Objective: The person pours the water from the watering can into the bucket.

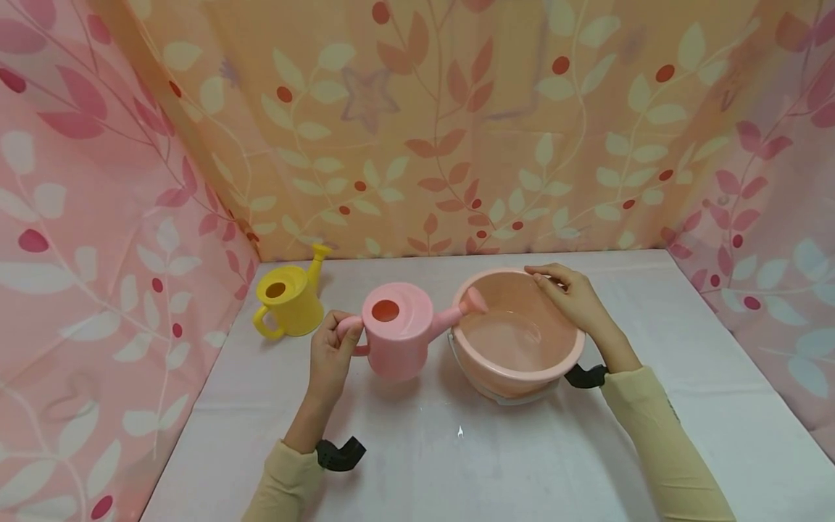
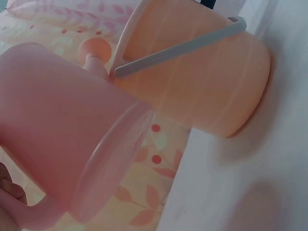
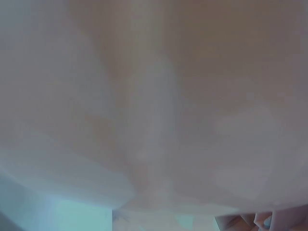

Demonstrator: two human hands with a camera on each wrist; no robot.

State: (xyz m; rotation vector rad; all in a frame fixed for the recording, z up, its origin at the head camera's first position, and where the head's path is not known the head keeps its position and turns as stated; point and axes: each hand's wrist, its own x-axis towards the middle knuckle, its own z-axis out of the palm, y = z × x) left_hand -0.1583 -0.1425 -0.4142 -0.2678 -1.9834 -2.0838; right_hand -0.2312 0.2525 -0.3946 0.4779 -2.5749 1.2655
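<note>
Well, your broadest thing is the table [image 1: 404, 471], pale-topped and giving you a flat base. Just right of its middle rests the bucket [image 1: 515, 333]: plastic by the look of it, so probably light, stiff at the rolled rim [image 1: 518, 375] and a little springy in the wall. Its floor looks glossy, and you cannot tell whether shallow liquid lies there; if it does, expect more weight and some slosh. Your right hand [image 1: 577, 297] grips the far right of the rim, thumb inward, a sound place to steady it. The grey bail [image 2: 180, 50] hangs on the near side and would likely swing if you lifted by it.

Next comes the pink can [image 1: 399, 344], just left of the bucket, off the table and nearly upright, its spout [image 1: 446, 322] reaching over the rim. It looks hollow, smooth and rigid, hardly fragile, though slick if wet. Your left hand [image 1: 331, 351] holds its handle [image 2: 41, 214], fingers and thumb round the loop: the best hold, though a full can would drag forward on your wrist.

The smaller yellow can [image 1: 296, 308] stands at the back left, untouched; its loop is again the natural grip. Smallest, the rose [image 1: 474, 300] sits above the bucket's mouth; avoid taking hold there, as the neck seems weakest.
</note>
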